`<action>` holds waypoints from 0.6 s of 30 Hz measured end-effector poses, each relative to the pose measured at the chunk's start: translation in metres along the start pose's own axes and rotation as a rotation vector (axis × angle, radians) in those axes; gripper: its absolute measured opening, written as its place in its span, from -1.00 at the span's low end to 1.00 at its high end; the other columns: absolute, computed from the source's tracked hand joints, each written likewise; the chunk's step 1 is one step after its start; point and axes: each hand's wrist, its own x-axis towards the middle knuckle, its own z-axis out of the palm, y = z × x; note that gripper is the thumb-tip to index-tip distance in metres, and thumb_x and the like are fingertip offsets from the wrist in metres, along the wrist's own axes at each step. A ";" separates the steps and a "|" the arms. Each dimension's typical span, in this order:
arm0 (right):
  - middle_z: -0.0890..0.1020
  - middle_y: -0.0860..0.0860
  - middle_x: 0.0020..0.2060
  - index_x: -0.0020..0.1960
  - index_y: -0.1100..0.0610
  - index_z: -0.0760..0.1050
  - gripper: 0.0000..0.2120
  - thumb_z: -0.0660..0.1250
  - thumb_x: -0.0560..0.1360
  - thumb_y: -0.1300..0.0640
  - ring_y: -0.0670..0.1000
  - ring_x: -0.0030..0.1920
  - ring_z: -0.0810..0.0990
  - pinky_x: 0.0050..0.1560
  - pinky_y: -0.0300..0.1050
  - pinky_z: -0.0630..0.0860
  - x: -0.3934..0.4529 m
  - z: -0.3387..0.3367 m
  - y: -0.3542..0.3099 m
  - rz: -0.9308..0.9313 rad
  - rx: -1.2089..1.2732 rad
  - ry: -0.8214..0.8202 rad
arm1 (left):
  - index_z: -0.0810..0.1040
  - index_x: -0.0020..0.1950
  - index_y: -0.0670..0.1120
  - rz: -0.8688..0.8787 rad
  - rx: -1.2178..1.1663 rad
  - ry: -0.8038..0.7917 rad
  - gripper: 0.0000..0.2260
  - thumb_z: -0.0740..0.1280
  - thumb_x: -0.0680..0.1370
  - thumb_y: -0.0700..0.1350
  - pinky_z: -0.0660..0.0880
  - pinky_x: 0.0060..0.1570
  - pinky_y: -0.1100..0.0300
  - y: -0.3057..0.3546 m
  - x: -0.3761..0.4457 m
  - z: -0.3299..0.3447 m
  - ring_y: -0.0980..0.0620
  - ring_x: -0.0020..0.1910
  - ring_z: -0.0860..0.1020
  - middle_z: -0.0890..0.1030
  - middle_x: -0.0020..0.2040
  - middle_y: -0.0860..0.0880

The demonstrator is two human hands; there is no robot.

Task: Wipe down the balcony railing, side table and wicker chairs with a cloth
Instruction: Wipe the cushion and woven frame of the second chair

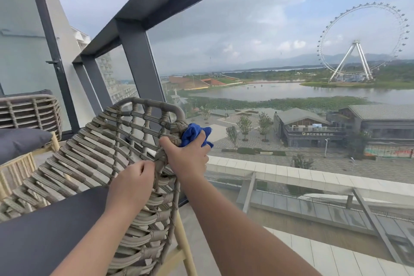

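Note:
A beige wicker chair [107, 145] with a dark grey seat cushion [44, 231] stands at the lower left, next to the glass balustrade. My right hand [188, 159] is wrapped around the woven rim of its backrest and clutches a bunched blue cloth [193, 133] against the rim's outer side. Just below and to the left, my left hand [134, 180] grips the same rim. The dark metal balcony railing [179, 0] runs overhead from the upper right down to the left. A second wicker chair [29, 112] stands at the far left.
Glass panels with dark posts [139, 63] close the balcony right behind the chair. A grey cushion [20, 141] lies on the second chair. A framed glass partition [47, 36] stands at the left. Pale tiled floor [192, 226] shows beside the chair leg.

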 end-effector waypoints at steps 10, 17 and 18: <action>0.19 0.15 0.50 0.66 -0.02 -0.12 0.10 0.43 0.36 -0.30 0.27 0.43 0.30 0.40 0.21 0.31 0.004 0.003 0.001 -0.012 0.006 0.023 | 0.49 -0.28 -0.09 0.003 -0.026 0.001 -0.63 0.13 0.67 0.00 0.38 -0.22 0.04 -0.005 0.004 0.000 -0.08 -0.19 0.52 0.61 -0.26 -0.08; 0.29 0.15 0.38 0.59 -0.05 0.04 0.06 0.40 0.25 -0.40 0.28 0.31 0.42 0.33 0.23 0.44 0.003 0.001 0.000 -0.031 -0.042 0.034 | 0.58 0.09 0.05 0.086 0.048 -0.088 -0.60 -0.01 0.73 0.17 0.43 -0.04 0.02 -0.009 -0.013 -0.007 -0.10 0.00 0.54 0.66 -0.03 -0.02; 0.30 0.13 0.38 0.58 -0.07 0.09 0.06 0.39 0.22 -0.44 0.26 0.31 0.43 0.34 0.23 0.45 0.001 0.001 0.000 -0.037 -0.029 0.042 | 0.57 0.18 0.09 0.089 0.035 -0.107 -0.60 -0.01 0.71 0.22 0.45 -0.01 0.03 -0.012 -0.017 -0.010 -0.10 0.05 0.56 0.67 0.00 -0.01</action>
